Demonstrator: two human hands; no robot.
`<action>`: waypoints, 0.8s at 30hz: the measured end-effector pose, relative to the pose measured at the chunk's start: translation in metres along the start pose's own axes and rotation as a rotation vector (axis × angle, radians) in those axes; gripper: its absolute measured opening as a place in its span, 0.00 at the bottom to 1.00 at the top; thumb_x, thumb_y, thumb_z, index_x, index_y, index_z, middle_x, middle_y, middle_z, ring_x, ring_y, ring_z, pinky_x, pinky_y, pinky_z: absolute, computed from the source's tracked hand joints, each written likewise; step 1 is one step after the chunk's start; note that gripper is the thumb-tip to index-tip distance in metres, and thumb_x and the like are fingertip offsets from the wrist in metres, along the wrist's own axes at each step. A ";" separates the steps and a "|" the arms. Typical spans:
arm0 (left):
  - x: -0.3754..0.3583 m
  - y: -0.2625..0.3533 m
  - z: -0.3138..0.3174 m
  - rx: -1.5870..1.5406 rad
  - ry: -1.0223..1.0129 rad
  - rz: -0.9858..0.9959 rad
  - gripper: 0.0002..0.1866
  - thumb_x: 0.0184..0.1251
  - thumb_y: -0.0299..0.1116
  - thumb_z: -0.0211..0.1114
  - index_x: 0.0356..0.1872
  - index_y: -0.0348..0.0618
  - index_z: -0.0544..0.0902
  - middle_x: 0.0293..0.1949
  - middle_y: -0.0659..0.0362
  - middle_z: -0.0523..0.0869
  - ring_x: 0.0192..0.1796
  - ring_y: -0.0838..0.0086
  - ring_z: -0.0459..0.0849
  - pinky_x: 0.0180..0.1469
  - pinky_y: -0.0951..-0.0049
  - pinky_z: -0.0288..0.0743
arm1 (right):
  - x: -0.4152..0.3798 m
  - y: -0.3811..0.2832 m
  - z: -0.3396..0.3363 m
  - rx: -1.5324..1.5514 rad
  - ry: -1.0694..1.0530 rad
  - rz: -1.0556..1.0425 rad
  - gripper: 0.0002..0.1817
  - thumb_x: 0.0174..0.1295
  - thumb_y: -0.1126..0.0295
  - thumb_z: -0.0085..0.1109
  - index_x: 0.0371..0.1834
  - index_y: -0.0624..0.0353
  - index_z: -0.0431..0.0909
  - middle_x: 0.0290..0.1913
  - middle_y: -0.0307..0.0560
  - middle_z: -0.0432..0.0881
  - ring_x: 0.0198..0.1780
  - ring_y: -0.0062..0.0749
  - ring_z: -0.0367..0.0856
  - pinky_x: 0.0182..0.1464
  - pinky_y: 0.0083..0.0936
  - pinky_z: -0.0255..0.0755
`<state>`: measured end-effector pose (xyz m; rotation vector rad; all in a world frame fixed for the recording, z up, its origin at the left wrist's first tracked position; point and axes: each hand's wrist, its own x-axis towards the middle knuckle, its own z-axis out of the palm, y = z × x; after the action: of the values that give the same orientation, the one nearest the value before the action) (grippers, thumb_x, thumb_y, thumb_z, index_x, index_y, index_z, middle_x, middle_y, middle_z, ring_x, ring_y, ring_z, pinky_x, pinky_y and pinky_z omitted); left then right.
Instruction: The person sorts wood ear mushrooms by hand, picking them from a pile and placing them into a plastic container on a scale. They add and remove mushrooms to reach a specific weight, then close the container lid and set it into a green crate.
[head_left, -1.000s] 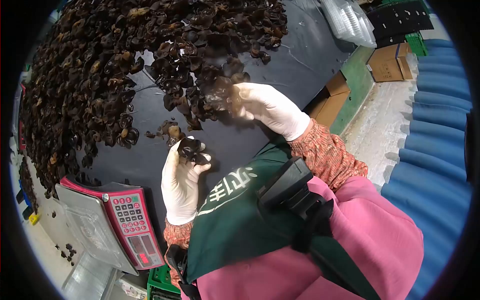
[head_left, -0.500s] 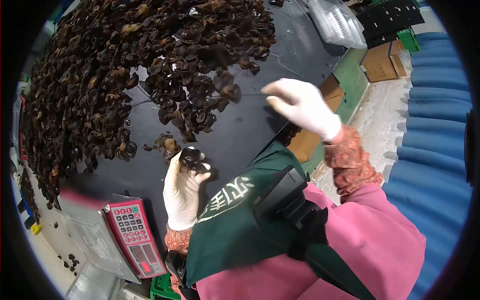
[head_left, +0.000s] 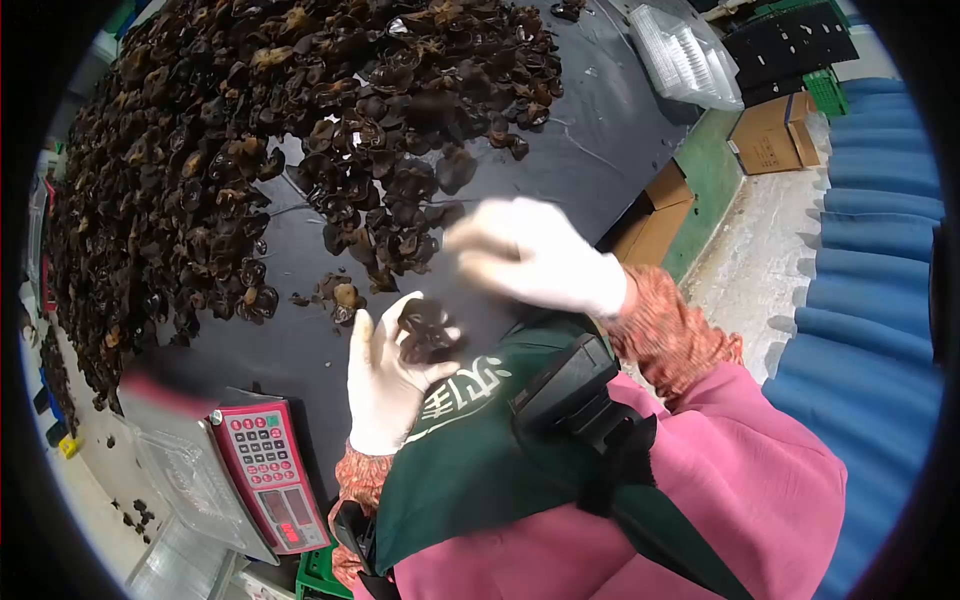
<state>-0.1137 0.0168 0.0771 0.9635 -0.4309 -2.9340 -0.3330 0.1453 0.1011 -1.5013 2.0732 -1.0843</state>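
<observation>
Some dark, wavy pieces (head_left: 425,332) sit in the left hand (head_left: 385,385), its fingers curled round, likely so they don't fall. The right hand (head_left: 540,258) is blurry, fingers apart, over the counter (head_left: 605,125) near the big dark heap (head_left: 190,190).

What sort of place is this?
Probably a food sorting or packing workshop, judging by the big heap of dark, fungus-like pieces, the pink digital scale and the stacked clear plastic containers.
</observation>
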 end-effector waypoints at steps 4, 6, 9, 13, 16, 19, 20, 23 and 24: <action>0.002 -0.004 -0.016 -0.007 -0.047 -0.037 0.27 0.83 0.52 0.50 0.64 0.39 0.76 0.51 0.48 0.84 0.50 0.60 0.86 0.47 0.63 0.85 | 0.037 0.043 0.016 -0.555 0.212 -0.009 0.12 0.60 0.64 0.65 0.46 0.54 0.82 0.38 0.42 0.79 0.44 0.42 0.81 0.45 0.38 0.74; 0.000 -0.003 -0.021 0.000 -0.061 -0.020 0.26 0.83 0.51 0.50 0.64 0.38 0.76 0.52 0.48 0.84 0.51 0.59 0.86 0.49 0.62 0.85 | 0.039 0.057 0.022 -0.623 0.238 -0.031 0.11 0.60 0.65 0.64 0.44 0.54 0.82 0.38 0.41 0.79 0.44 0.41 0.81 0.44 0.38 0.74; -0.005 -0.004 -0.020 -0.031 -0.026 0.038 0.26 0.83 0.51 0.50 0.64 0.38 0.75 0.55 0.48 0.83 0.53 0.59 0.86 0.52 0.61 0.84 | 0.035 0.053 0.012 -0.354 0.367 0.073 0.07 0.61 0.69 0.62 0.41 0.54 0.85 0.34 0.45 0.83 0.39 0.43 0.84 0.43 0.35 0.77; 0.003 -0.001 -0.001 -0.082 -0.027 0.033 0.30 0.82 0.57 0.47 0.65 0.38 0.74 0.58 0.48 0.82 0.57 0.57 0.85 0.56 0.54 0.83 | 0.021 -0.013 -0.019 0.516 -0.220 0.397 0.16 0.66 0.65 0.65 0.54 0.57 0.85 0.41 0.44 0.90 0.39 0.21 0.85 0.45 0.23 0.77; 0.006 0.001 0.003 -0.104 0.001 -0.006 0.30 0.81 0.56 0.49 0.64 0.38 0.76 0.56 0.46 0.83 0.56 0.56 0.86 0.51 0.56 0.85 | 0.028 -0.006 -0.004 0.281 -0.100 0.255 0.18 0.63 0.62 0.68 0.55 0.56 0.84 0.37 0.41 0.88 0.36 0.24 0.83 0.41 0.23 0.77; 0.007 0.002 -0.010 -0.048 0.030 -0.059 0.26 0.81 0.51 0.53 0.62 0.39 0.77 0.54 0.45 0.85 0.52 0.57 0.88 0.42 0.62 0.86 | 0.051 0.028 0.026 -0.168 0.246 0.129 0.17 0.61 0.60 0.67 0.50 0.56 0.83 0.36 0.45 0.83 0.37 0.40 0.85 0.42 0.33 0.79; 0.007 -0.001 -0.015 -0.053 0.041 -0.062 0.24 0.80 0.49 0.54 0.62 0.39 0.77 0.54 0.45 0.85 0.52 0.57 0.88 0.42 0.63 0.86 | 0.054 0.042 0.034 -0.271 0.233 0.086 0.16 0.61 0.61 0.66 0.49 0.55 0.83 0.36 0.45 0.83 0.37 0.40 0.85 0.42 0.33 0.79; 0.002 -0.003 -0.019 -0.071 0.043 -0.021 0.22 0.80 0.45 0.56 0.61 0.39 0.77 0.53 0.45 0.85 0.51 0.56 0.88 0.42 0.63 0.86 | 0.054 0.045 0.037 -0.133 0.263 0.112 0.12 0.61 0.65 0.65 0.46 0.55 0.83 0.38 0.47 0.84 0.38 0.41 0.85 0.43 0.34 0.79; 0.001 -0.002 -0.019 -0.080 0.034 0.002 0.22 0.80 0.45 0.56 0.61 0.39 0.77 0.53 0.45 0.85 0.51 0.56 0.88 0.42 0.63 0.86 | 0.053 0.039 0.028 0.050 0.233 0.166 0.10 0.60 0.69 0.64 0.44 0.56 0.84 0.38 0.47 0.84 0.36 0.35 0.84 0.42 0.29 0.78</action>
<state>-0.1034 0.0134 0.0610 1.0014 -0.3105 -2.9037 -0.3592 0.0917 0.0610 -1.2034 2.2598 -1.2869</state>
